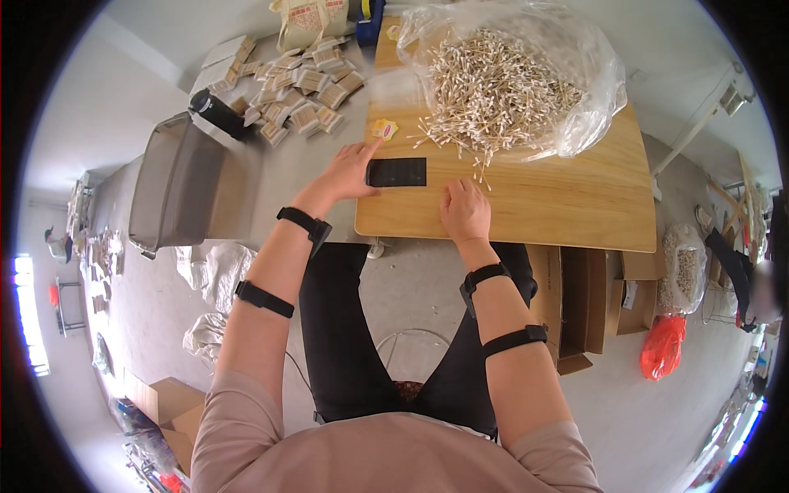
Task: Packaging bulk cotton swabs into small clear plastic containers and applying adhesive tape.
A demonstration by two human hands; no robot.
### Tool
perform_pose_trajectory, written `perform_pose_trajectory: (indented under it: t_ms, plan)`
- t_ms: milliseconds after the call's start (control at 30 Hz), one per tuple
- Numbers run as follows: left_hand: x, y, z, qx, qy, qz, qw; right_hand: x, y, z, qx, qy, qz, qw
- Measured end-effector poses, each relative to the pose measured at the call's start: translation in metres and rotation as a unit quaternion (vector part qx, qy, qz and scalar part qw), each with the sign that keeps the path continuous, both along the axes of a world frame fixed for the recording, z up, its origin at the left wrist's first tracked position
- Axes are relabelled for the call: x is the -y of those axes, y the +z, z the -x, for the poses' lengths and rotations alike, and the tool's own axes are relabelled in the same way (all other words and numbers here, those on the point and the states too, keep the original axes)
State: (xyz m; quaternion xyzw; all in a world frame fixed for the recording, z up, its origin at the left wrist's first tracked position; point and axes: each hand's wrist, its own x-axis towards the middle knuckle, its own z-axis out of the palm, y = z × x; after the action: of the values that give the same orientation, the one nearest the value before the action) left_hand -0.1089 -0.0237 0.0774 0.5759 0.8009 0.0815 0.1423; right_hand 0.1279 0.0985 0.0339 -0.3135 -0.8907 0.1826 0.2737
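Note:
A flat black rectangle, which looks like a phone [398,172], lies on the wooden tabletop [542,207] near its front left. At its left end is my left hand [348,170], with fingers stretched and the thumb apart at the lower corner. To the right of the phone, my right hand [466,210] rests on the board close to the front edge. Its fingers are curled under, so whatever they may hold is hidden. Beyond both hands, a large heap of cotton swabs [501,90] spills from a clear plastic bag [593,107], with a few loose swabs toward my right hand.
Many small packs of swabs [304,82] are piled at the far left. A black bottle [220,112] stands by a grey plastic bin [160,189]. A yellow sticker [384,129] lies beyond the phone. Cardboard boxes [583,300] and a red bag [662,347] sit on the floor at right.

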Motion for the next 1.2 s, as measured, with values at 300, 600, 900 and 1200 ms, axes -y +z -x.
perform_pose_trajectory:
  t_ms: [300, 600, 900, 1200]
  plan:
    - [0.022, -0.015, 0.018, 0.043, -0.014, -0.06, 0.997, -0.001, 0.0, 0.002, -0.012, 0.005, -0.016, 1.0]
    - [0.01, -0.03, -0.004, 0.043, -0.023, -0.097, 0.994, -0.001, 0.001, 0.0, 0.017, -0.002, -0.02, 1.0]
    - [-0.003, -0.054, -0.095, -0.02, 0.081, -0.185, 0.979, -0.003, -0.004, -0.002, 0.008, 0.009, -0.004, 1.0]
    - [-0.028, -0.058, -0.128, -0.032, 0.202, -0.214, 0.955, -0.013, -0.003, 0.004, -0.013, 0.027, 0.006, 1.0]
